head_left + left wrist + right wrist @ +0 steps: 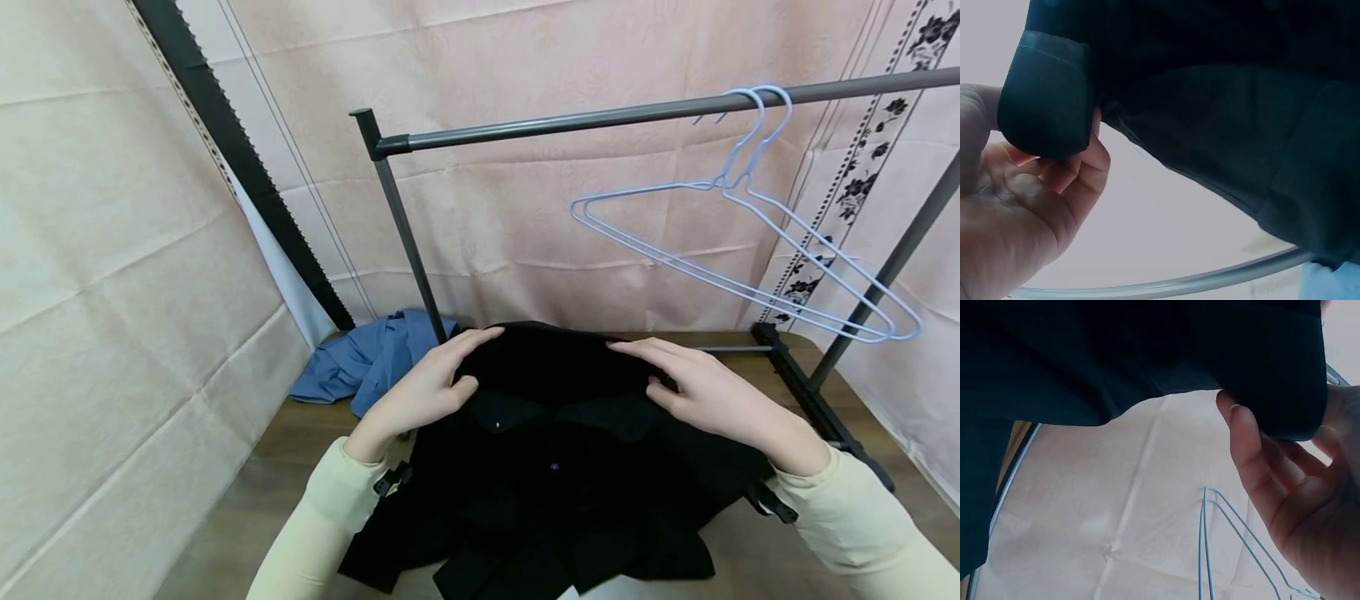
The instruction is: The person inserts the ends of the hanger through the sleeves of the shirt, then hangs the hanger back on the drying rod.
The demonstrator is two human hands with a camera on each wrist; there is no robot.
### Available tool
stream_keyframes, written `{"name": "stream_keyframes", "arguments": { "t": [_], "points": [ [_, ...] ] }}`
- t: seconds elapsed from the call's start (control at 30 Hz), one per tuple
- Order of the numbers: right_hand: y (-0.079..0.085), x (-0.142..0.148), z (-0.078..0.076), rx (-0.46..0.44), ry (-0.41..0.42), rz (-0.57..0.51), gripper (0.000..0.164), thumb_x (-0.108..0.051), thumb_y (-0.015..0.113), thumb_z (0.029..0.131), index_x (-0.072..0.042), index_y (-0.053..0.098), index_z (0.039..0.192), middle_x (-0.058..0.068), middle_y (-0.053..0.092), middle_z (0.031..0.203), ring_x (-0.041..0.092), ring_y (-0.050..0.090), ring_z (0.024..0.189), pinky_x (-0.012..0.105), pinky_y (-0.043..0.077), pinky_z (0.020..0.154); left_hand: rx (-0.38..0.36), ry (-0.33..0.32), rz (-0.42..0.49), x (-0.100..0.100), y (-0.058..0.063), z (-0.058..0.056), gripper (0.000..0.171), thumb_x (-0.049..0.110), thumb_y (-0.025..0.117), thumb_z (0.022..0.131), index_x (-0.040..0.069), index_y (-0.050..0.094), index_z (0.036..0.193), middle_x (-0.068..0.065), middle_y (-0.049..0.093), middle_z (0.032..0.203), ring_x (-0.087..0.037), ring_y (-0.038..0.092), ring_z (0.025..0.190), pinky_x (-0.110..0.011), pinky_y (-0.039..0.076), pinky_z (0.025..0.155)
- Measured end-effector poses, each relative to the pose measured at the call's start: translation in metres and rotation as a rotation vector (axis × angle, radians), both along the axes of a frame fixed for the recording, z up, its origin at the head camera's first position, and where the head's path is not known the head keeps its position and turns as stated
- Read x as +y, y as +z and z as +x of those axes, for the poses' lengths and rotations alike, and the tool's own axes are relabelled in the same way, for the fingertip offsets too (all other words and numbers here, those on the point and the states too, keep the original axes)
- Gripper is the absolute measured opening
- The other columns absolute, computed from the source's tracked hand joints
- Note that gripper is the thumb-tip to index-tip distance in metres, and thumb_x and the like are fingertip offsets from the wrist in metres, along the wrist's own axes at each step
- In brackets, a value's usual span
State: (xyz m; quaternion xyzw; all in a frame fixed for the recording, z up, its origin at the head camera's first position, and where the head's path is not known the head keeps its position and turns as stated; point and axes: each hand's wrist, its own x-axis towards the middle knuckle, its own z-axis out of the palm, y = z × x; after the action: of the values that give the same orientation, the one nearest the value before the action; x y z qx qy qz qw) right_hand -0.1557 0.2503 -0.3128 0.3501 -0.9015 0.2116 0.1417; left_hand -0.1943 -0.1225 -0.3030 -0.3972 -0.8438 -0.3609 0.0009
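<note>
Watching the head and wrist feeds, I log the left hand [427, 390] gripping the black garment [555, 508] at the left of its far edge, cloth between thumb and fingers. I log the right hand [712, 393] gripping the same edge further right. I place the garment over the middle of the brown table [240, 500]. Far left lies a blue cloth [378, 358]. Two light-blue hangers [725, 182] hang overlapping from the grey rail [540, 126], far right.
</note>
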Motion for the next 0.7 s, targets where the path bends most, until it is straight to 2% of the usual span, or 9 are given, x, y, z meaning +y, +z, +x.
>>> {"name": "stream_keyframes", "arguments": {
  "t": [0.07, 0.17, 0.27, 0.4, 0.5, 0.6, 0.7],
  "points": [
    [-0.001, 0.0, 0.0, -0.011, -0.001, 0.0, 0.064, 0.004, 0.065, 0.091, -0.016, 0.048, 0.15, 0.006, 0.054, 0.144, 0.018, 0.056, 0.115, 0.039, 0.048, 0.085, -0.008, -0.002, -0.006, 0.002, 0.001, 0.001, 0.069, -0.003, 0.049, 0.095, 0.021, 0.034, 0.158, 0.001, 0.035, 0.158, -0.011, 0.053, 0.077, -0.034, 0.046, 0.076],
    [-0.003, -0.002, -0.001, -0.007, 0.0, 0.005, 0.058, 0.0, 0.066, 0.093, -0.015, 0.051, 0.147, 0.005, 0.056, 0.14, 0.022, 0.058, 0.118, 0.045, 0.05, 0.087, -0.004, 0.0, -0.016, 0.006, 0.002, 0.003, 0.069, -0.002, 0.05, 0.094, 0.02, 0.035, 0.158, 0.002, 0.036, 0.158, -0.017, 0.049, 0.11, -0.038, 0.043, 0.087],
    [-0.004, -0.006, -0.001, 0.015, 0.001, 0.022, 0.05, -0.005, 0.068, 0.094, -0.016, 0.057, 0.142, 0.002, 0.059, 0.135, 0.02, 0.062, 0.112, 0.044, 0.052, 0.084, 0.013, -0.005, -0.019, 0.01, 0.004, 0.005, 0.067, 0.001, 0.05, 0.095, 0.019, 0.036, 0.157, 0.001, 0.037, 0.158, -0.019, 0.049, 0.113, -0.041, 0.043, 0.088],
    [-0.004, -0.01, 0.0, 0.055, 0.0, 0.036, 0.042, -0.01, 0.07, 0.095, -0.019, 0.062, 0.135, 0.0, 0.06, 0.132, 0.017, 0.064, 0.107, 0.041, 0.054, 0.08, 0.034, -0.011, -0.029, 0.016, 0.008, 0.007, 0.065, 0.006, 0.05, 0.095, 0.018, 0.036, 0.157, -0.001, 0.037, 0.158, -0.016, 0.046, 0.127, -0.043, 0.042, 0.102],
    [0.0, -0.01, 0.002, 0.107, 0.02, 0.021, 0.039, -0.009, 0.072, 0.093, -0.02, 0.066, 0.13, 0.001, 0.06, 0.132, 0.011, 0.065, 0.097, 0.035, 0.054, 0.072, 0.037, -0.007, -0.035, 0.018, 0.009, 0.007, 0.063, 0.007, 0.05, 0.096, 0.017, 0.036, 0.157, -0.001, 0.037, 0.158, -0.015, 0.043, 0.135, -0.044, 0.039, 0.108],
    [0.007, -0.006, 0.003, 0.163, 0.038, -0.013, 0.04, -0.004, 0.074, 0.09, -0.02, 0.068, 0.126, 0.0, 0.061, 0.131, 0.002, 0.062, 0.086, 0.027, 0.051, 0.065, 0.033, 0.011, -0.033, 0.017, 0.009, 0.007, 0.063, 0.007, 0.05, 0.096, 0.016, 0.036, 0.157, 0.0, 0.037, 0.158, -0.014, 0.045, 0.13, -0.043, 0.04, 0.107],
    [0.017, 0.001, 0.005, 0.208, 0.024, -0.046, 0.045, 0.0, 0.074, 0.087, -0.021, 0.069, 0.126, -0.002, 0.063, 0.129, 0.0, 0.061, 0.082, 0.022, 0.05, 0.064, 0.029, 0.026, -0.028, 0.014, 0.008, 0.007, 0.063, 0.007, 0.05, 0.097, 0.016, 0.036, 0.157, 0.001, 0.038, 0.157, -0.015, 0.047, 0.122, -0.041, 0.042, 0.102]
  ]
}}
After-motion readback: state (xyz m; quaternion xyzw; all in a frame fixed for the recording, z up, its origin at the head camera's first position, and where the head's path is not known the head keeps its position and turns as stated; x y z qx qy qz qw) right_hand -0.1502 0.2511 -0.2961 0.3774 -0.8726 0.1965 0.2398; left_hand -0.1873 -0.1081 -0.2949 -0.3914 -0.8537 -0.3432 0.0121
